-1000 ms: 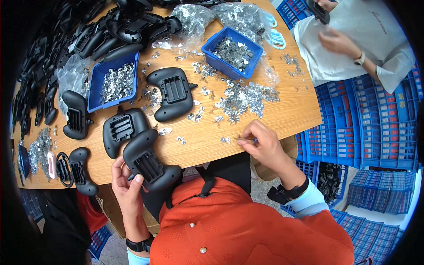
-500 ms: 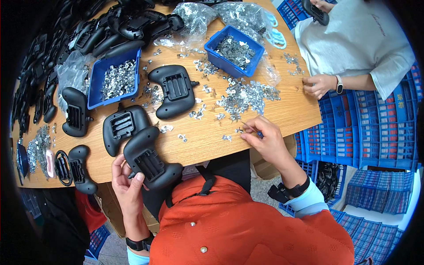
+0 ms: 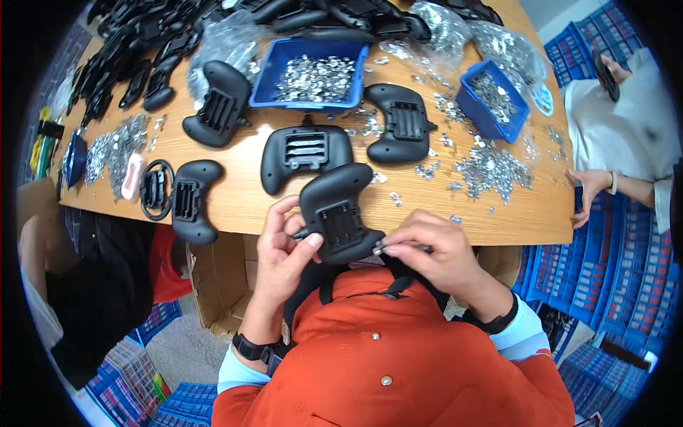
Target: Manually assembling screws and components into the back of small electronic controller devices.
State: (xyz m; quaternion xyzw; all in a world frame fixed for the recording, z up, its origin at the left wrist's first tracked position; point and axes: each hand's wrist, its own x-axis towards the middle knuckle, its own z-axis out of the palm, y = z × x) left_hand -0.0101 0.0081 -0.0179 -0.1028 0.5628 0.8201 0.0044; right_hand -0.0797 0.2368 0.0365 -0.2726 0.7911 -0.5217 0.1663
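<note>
Lifted off table—black shell (image 3: 340, 222) between left hand (image 3: 283, 250) and right hand (image 3: 427, 250).

**Our two hands close together**

Our left hand (image 3: 283, 249) is curled, palm turned in, thumb pointing to the right and fingers bent on top. Our right hand (image 3: 427, 249) sits just beside it, fingers pinched tight at the tips. Both arms come up from below, bent in toward the middle. Each wrist wears a dark band.

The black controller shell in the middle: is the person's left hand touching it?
Touching. The head view shows the left hand with thumb and fingers wrapped against the black controller shell.
</note>
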